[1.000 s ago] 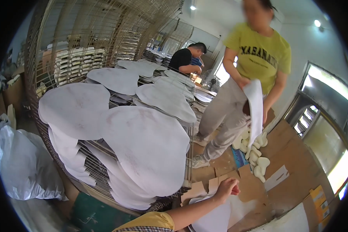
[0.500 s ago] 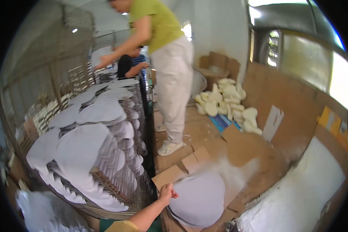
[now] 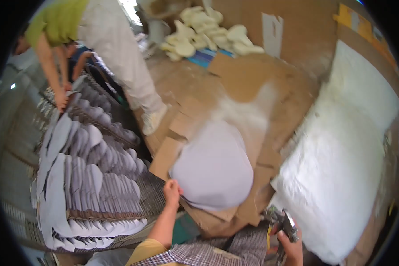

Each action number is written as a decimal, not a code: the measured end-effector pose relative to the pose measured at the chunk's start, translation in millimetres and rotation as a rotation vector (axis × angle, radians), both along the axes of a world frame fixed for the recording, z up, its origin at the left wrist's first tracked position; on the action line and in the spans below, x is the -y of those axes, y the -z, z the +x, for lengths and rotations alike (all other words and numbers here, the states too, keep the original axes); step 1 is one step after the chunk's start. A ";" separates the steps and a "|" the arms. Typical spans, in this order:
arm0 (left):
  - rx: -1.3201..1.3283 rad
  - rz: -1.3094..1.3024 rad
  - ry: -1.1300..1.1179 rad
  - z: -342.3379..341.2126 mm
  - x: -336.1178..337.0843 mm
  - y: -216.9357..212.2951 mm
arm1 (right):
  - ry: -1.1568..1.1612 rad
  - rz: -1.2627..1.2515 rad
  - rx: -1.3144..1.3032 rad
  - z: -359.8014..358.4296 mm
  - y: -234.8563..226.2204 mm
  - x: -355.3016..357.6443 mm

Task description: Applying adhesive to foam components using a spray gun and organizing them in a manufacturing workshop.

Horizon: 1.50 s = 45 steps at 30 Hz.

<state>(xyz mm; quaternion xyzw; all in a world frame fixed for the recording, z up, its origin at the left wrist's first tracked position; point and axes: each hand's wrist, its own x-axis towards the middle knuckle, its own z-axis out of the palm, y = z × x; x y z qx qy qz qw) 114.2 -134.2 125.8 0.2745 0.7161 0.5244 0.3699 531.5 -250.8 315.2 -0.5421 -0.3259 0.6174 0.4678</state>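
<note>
My left hand (image 3: 172, 191) is closed, fingers curled, right at the near left edge of a rounded grey pad (image 3: 213, 168). Whether the fingers pinch that edge or something small is hidden. The pad lies flat on cardboard (image 3: 166, 157), apparently with another layer under it. Low on the right, my right hand (image 3: 291, 246) is wrapped round a metal spray gun (image 3: 288, 226), whose body looks coated with residue. A pale, powdery patch (image 3: 246, 106) covers the cardboard beyond the pad.
At left stands a wire rack (image 3: 82, 215) packed with grey pads (image 3: 99, 190). A co-worker (image 3: 115, 48) in a green top leans over its far end. Cream foam pieces (image 3: 199, 33) are piled at the back. A white-covered bundle (image 3: 337, 177) lies at right.
My view has swung down and rightward, bringing the spray gun and my right hand into sight. My left hand stays by the pad's edge. The co-worker has bent down and reached to the rack.
</note>
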 end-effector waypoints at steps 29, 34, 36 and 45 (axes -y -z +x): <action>0.257 0.141 0.064 -62.8 33.6 -35.6 | -0.063 0.117 0.230 -136.3 -87.0 146.8; 0.259 0.144 0.056 -70.6 38.8 -32.2 | 0.143 0.261 0.230 -155.3 -91.2 115.4; 0.270 0.136 0.061 -73.2 38.8 -28.4 | 0.228 0.257 0.312 -150.0 -93.2 120.2; 0.260 0.173 0.102 -77.7 13.7 -23.5 | 0.092 0.085 0.327 -138.2 -99.0 166.7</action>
